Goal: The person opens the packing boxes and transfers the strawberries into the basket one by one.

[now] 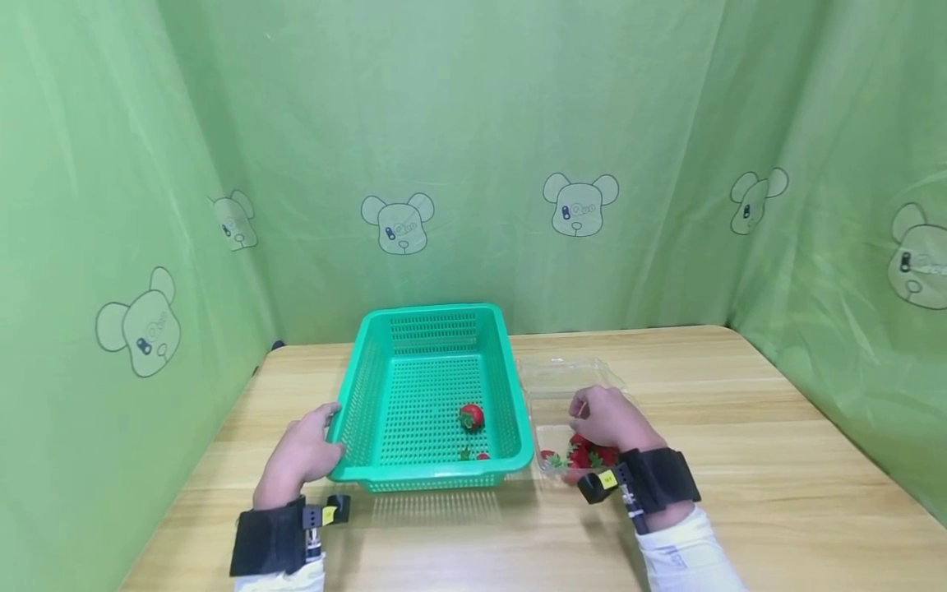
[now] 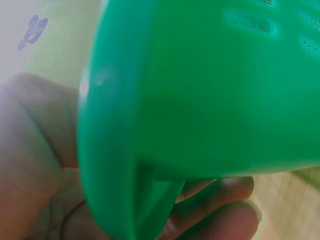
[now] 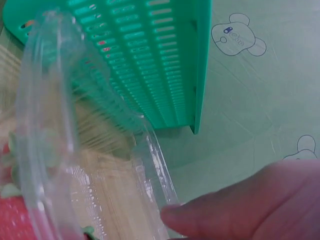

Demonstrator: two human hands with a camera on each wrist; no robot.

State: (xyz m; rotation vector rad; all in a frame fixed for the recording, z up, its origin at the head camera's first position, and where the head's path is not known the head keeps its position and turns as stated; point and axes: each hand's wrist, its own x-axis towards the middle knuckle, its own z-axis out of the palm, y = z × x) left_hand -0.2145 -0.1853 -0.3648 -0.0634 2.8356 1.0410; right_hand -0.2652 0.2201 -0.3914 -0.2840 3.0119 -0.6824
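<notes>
A green perforated plastic basket point(image 1: 436, 473) stands left of centre. My left hand point(image 1: 302, 448) holds its left rim; in the left wrist view, fingers point(image 2: 225, 195) reach beneath the rim. Inside the basket lies a strawberry point(image 1: 471, 416), and a second strawberry point(image 1: 483, 455) is partly hidden by the near rim. To the right is a clear plastic clamshell box point(image 1: 549, 411) with several strawberries point(image 1: 579, 450) near its front. My right hand point(image 1: 616, 419) hovers over the box, thumb and finger loosely bent, no strawberry visible between them. Its other fingers are mostly hidden.
The light wood table point(image 1: 732, 427) bears both containers. The box's raised clear lid point(image 1: 570, 374) is on its far side. A green curtain point(image 1: 473, 271) with bear-head prints closes off the back and both sides.
</notes>
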